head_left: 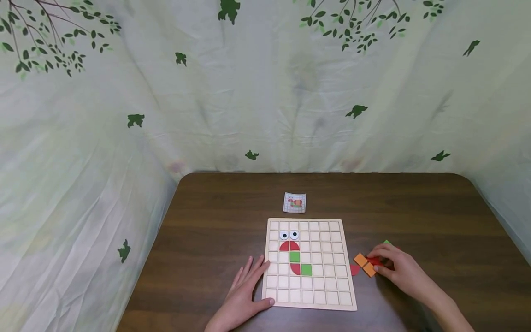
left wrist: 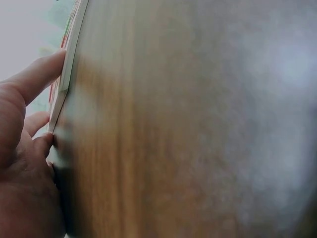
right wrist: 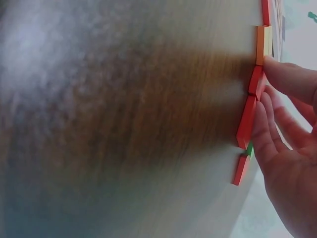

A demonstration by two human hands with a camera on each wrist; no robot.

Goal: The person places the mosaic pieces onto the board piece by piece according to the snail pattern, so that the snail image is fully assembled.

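Board [head_left: 325, 286]: pale cream squares, light wood-toned grid lines. On it: eye discs [head_left: 284, 235] white with dark pupils, curved pieces [head_left: 284, 246] solid red, square tiles [head_left: 306, 269] solid green. Off-board: two orange blocks [head_left: 369, 270], plain; loose red pieces [head_left: 355, 269], plain; loose green piece [head_left: 387, 242], bright. Card [head_left: 294, 203]: white, gridded, print in red, orange, green. Table [head_left: 199, 258]: dark brown, streaky wood grain. Curtain [head_left: 265, 92]: whitish-green, blotchy, dark green birds, leafy sprays on brown twigs.

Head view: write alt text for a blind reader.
A person's left hand touches a pale wooden grid board bearing red, green and eye-patterned tiles; the right hand is among red, orange and green pieces on a brown wooden table.
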